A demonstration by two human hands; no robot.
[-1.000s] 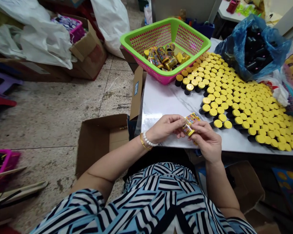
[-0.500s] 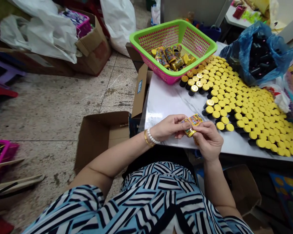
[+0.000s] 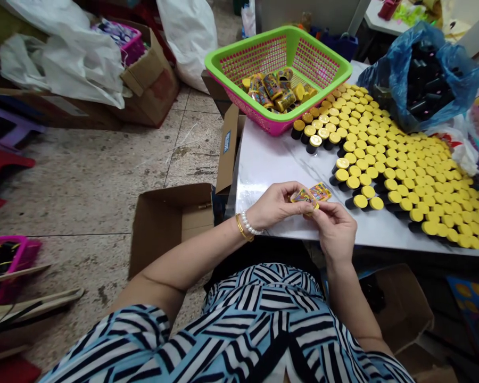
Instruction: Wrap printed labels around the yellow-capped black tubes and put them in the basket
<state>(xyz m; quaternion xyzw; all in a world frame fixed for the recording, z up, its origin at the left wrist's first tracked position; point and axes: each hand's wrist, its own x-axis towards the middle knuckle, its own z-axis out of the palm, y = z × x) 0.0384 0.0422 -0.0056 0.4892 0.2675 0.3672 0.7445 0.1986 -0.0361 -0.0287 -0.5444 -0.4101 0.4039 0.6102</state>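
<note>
Both my hands hold a small bottle (image 3: 303, 197) just above the white marble table (image 3: 271, 165), its colourful printed label partly wrapped around it. My left hand (image 3: 277, 205), with a gold bangle and a pearl bracelet at the wrist, pinches one end. My right hand (image 3: 334, 230) grips the other end. A loose flap of the label (image 3: 320, 191) sticks out past my fingers. Close to the right, rows of black bottles with yellow caps (image 3: 399, 170) stand packed on the table.
A green and pink plastic basket (image 3: 243, 43) holds labelled bottles (image 3: 272, 88) at the table's far corner. A blue plastic bag (image 3: 423, 74) of black bottles lies beyond the caps. An open cardboard box (image 3: 167, 229) stands on the tiled floor left of the table.
The bottle has turned in my fingers, and the label flap now sticks out to the upper right. The whole view has shifted slightly.
</note>
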